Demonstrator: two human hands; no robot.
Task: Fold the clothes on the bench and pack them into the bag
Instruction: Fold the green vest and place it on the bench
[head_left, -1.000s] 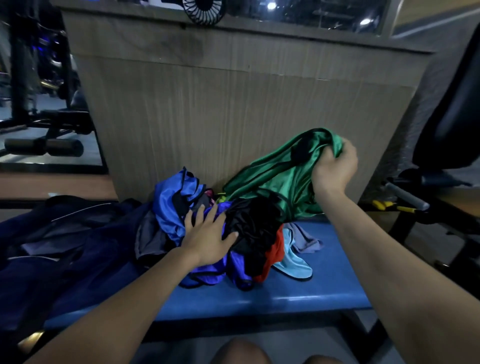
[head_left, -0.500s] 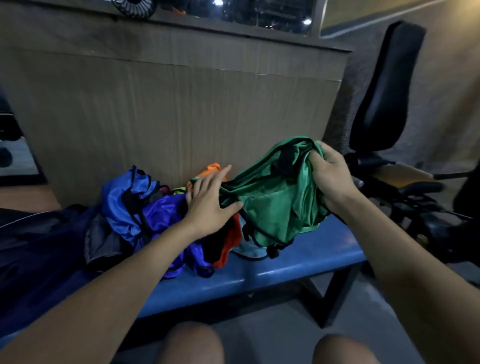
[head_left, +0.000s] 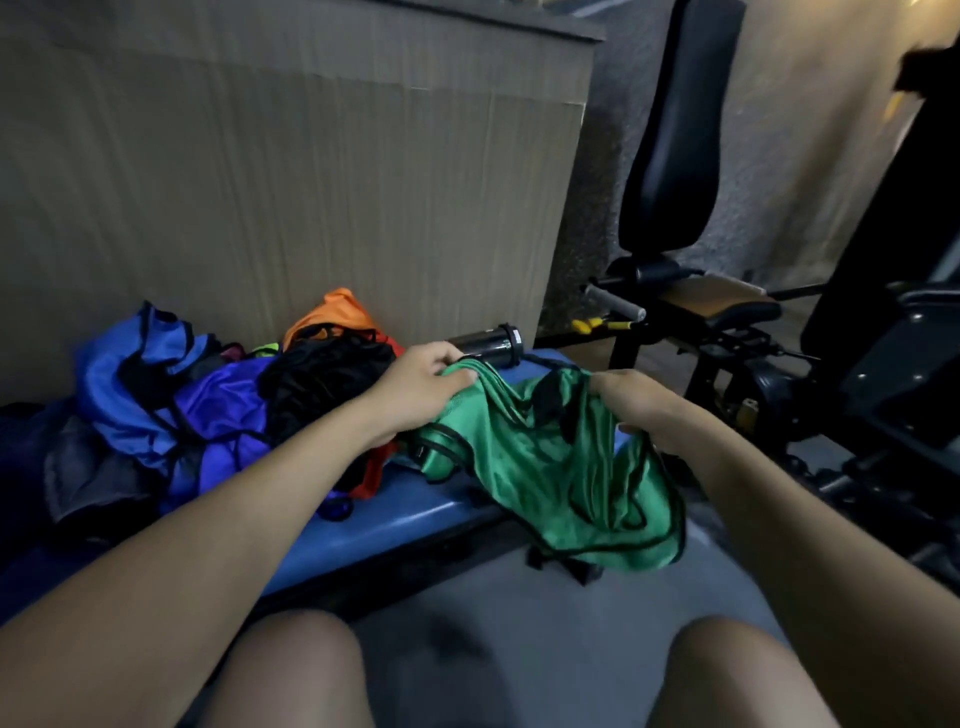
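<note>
Hands, left (head_left: 422, 384) & right (head_left: 641, 402), each grip a top edge of green vest (head_left: 550, 467) over bench (head_left: 395, 519), w/ clothes pile (head_left: 218, 400) left of left hand.

Shiny green cloth garment (head_left: 545, 467), smooth blue bench (head_left: 405, 525), glossy bottle (head_left: 485, 344)

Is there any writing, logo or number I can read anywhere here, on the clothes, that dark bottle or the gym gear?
None can be read.
green garment, held by both hands: plain, with black trim and no print showing.
dark bottle on the bench: only glare on it, no legible label.
pile of clothes: no lettering visible.
gym machine: blurred, no readable marking.
</note>
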